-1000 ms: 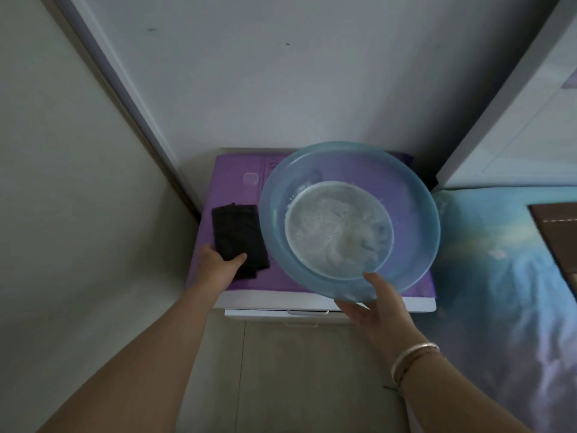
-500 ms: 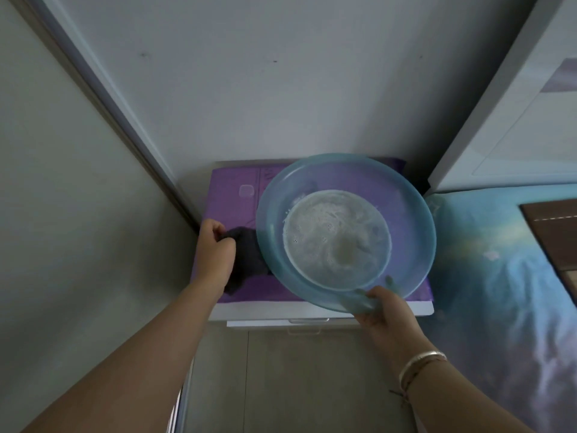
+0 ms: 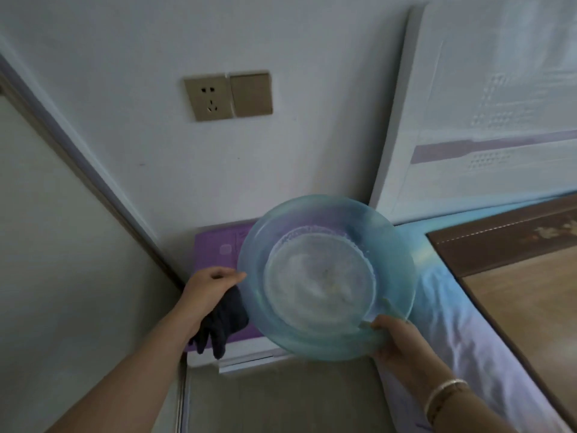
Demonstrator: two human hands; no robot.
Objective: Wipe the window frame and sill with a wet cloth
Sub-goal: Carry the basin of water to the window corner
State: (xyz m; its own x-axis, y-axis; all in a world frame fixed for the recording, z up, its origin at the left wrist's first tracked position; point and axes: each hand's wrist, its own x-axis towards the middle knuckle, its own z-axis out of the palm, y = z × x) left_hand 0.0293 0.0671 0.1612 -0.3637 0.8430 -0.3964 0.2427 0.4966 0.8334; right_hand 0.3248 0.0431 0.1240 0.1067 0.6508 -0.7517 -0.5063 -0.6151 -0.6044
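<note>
Clearly the wiping itself has not begun: no window frame or sill shows anywhere, so judging from how things lie, this is only the gathering of supplies, and all of the cleaning is left.

Taking the purple-topped cabinet [image 3: 215, 250] as the landmark, the dark cloth [image 3: 223, 321] hangs over its near left edge, bunched in the left hand [image 3: 207, 290], whose grip is curled tight around the upper part of the fabric while the loose ends dangle below. Whether the cloth is wet yet cannot be told.

Above the right half of the cabinet, the translucent blue basin [image 3: 326, 276] is held clear of the top and tilted slightly. The right hand [image 3: 395, 342] has its grip closed on the basin's near rim, thumb over the edge and fingers underneath. Inside sits a shallow pool of cloudy, foamy water, covering only the flat bottom, with a line of bubbles around its margin.

On the wall above the cabinet sits a socket plate [image 3: 228, 96]. Right of the cabinet lies a bed [image 3: 452, 323] with a blue sheet.
</note>
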